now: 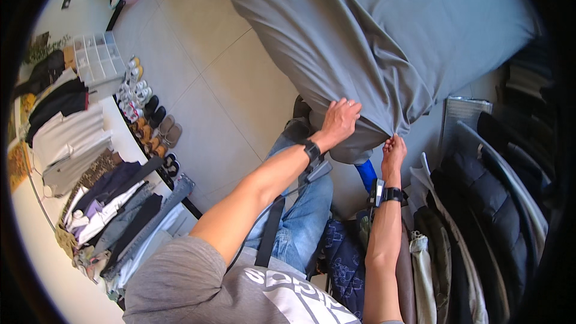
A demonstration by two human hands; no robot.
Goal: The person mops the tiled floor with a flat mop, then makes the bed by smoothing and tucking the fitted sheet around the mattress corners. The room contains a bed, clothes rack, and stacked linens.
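Observation:
A grey bed sheet [420,30] covers a broad, bed-like shape at the top and right of the head view. Creases run through it and gather toward the near corner. My left hand [341,121] has its fingers curled on the sheet's near edge, gripping the fabric. Slightly right and nearer, my right hand [393,149] pinches a fold of the same sheet, drawn to a point. Below the sheet's corner, between my arms, a bright blue piece [366,175] shows; most of it is hidden.
Dark jackets [480,192] and other clothes hang close on my right. A second row of hanging clothes [114,210] lines the left side. Several pairs of shoes [171,132] stand on the tiled floor [222,72] by a white divided rack [99,60].

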